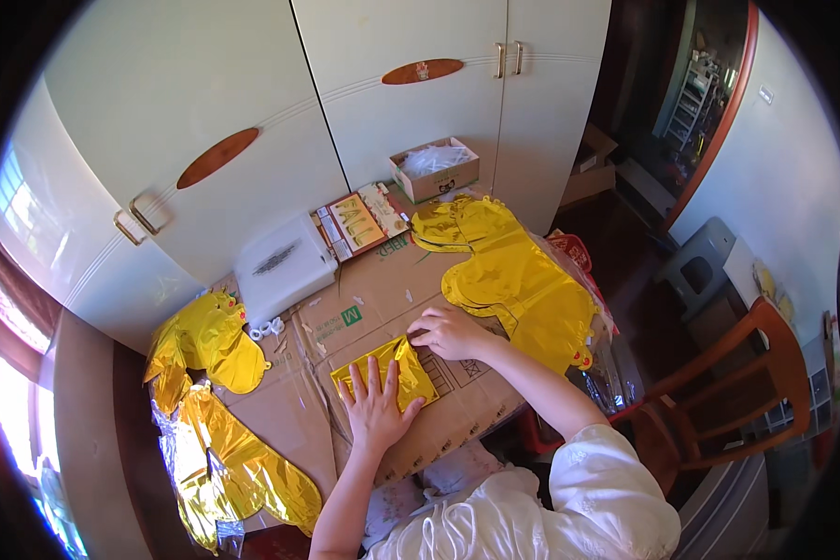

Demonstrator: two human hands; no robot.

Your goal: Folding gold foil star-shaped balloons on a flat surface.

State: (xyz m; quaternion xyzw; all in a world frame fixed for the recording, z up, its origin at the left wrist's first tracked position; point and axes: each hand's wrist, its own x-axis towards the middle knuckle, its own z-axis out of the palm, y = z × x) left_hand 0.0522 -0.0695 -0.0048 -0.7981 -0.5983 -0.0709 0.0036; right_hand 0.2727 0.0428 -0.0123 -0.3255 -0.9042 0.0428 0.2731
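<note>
A folded gold foil balloon [418,378] lies as a small flat packet on the cardboard-covered table in front of me. My left hand [379,411] rests flat on its left part, fingers spread. At the packet's upper right corner, my right hand [450,334] has its fingers bent and drawn together on the foil edge. To the right is a pile of flat, unfolded gold foil balloons [523,289]. More gold foil balloons [243,457] hang over the table's left edge, with another crumpled group [210,345] above them.
Cardboard [289,392] covers the table. Along its far side stand a white plastic case [285,266], printed boxes [359,224] and an open carton [439,182] of clear plastic pieces. White rings [266,329] lie near the case. A wooden chair [747,392] stands at the right.
</note>
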